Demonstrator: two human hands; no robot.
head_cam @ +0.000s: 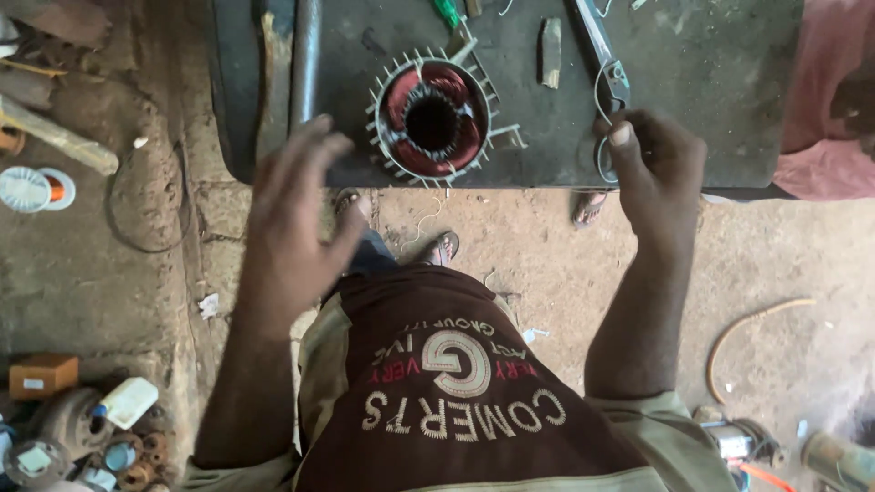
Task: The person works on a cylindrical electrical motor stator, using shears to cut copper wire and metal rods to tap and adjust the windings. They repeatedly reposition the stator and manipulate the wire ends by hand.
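your left hand [296, 223] hangs in the air with the fingers spread wide and nothing in it, just short of the near edge of the dark, scuffed metal workbench [711, 82]. your right hand [652, 178] is closed narrowly on a thin loop of grey wire [602, 114], thumb up, right at that same front edge; the loop rises from your fingers onto the bench top.

between your two hands, set close to the near edge, stands the round finned motor stator with reddish copper windings [432, 121], its dark bore facing up at you. it touches neither hand. there is open bench to the right of it, up to the wire loop, and a narrower strip on its left before the long grey metal bar [305, 59] that lies front to back beside a rusty flat strip [273, 91].

behind the stator lie a green-handled screwdriver [447, 13], a small rusty flat piece [550, 53] and a long metal tool [602, 55] that runs down towards the wire loop.

below the bench edge the cracked dirt floor [529, 246] is open in front of you; your sandalled foot [444, 246] stands just under the stator. a pink cloth [829, 118] hangs over the bench's right end.
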